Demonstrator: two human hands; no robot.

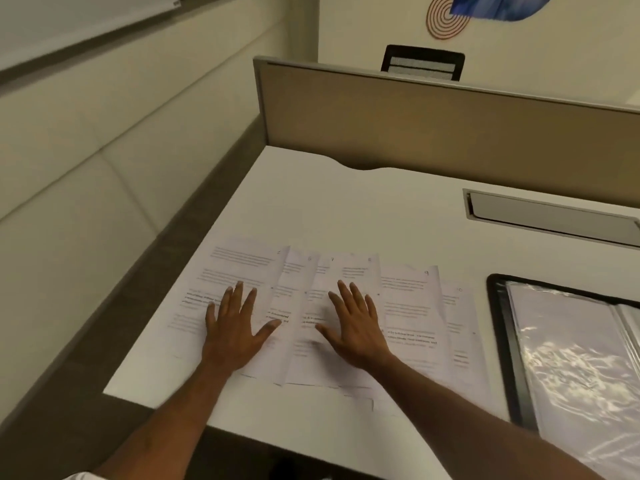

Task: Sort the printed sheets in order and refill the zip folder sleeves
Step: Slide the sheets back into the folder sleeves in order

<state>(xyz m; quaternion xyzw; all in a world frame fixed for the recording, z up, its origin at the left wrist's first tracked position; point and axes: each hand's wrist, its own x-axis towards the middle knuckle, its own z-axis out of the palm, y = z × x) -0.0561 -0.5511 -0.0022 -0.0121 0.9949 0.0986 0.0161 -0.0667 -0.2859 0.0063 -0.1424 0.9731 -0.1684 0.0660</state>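
Several printed sheets (408,306) lie fanned in an overlapping row across the white desk (346,202), each with a handwritten number at its top right corner. My left hand (235,327) lies flat with spread fingers on the leftmost sheets. My right hand (353,327) presses flat on the sheets in the middle of the row. At the right edge, the zip folder (568,358) lies open with its black border and shiny clear sleeves showing.
A tan partition panel (433,126) runs along the desk's far edge, with a black chair back (422,62) behind it. A grey cable tray flap (550,216) is set into the desk at the back right. A wall stands to the left of the desk.
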